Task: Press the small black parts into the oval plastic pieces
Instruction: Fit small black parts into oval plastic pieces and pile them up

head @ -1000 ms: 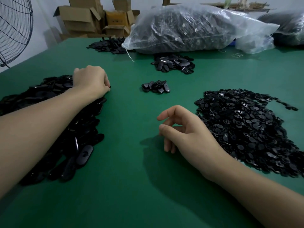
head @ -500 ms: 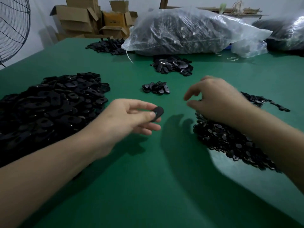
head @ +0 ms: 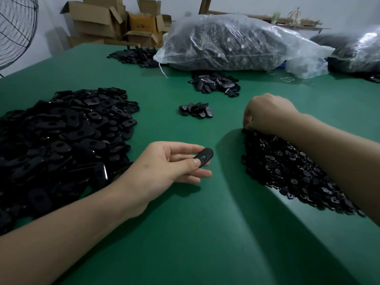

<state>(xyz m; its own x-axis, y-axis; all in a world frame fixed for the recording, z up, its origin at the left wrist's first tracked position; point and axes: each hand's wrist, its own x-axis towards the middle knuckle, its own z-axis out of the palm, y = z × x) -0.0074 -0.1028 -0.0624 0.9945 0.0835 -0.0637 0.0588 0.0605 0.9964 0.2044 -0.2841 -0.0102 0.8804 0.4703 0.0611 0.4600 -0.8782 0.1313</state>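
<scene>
Oval plastic piece [head: 203, 154]: may slip or tilt if a part is pressed off-centre against its slot, since the pinch is light. It sits at the fingertips of the left grip [head: 164, 163], thumb on top, above mid counter [head: 205, 233]. Right grip [head: 267, 114] curls into the small black parts pile [head: 287, 167] at right; whether it holds anything cannot be told

A green table [head: 205, 233] filled most of the view. At the far left a wire fan [head: 16, 27] stood before the pale wall [head: 246, 5]. Open cardboard boxes [head: 98, 19] were stacked behind the far edge. A big clear plastic bag [head: 236, 44] lay on the far side, and a second bag [head: 357, 52] lay to its right. A few rubber bands [head: 287, 79] lay just in front of them.
</scene>
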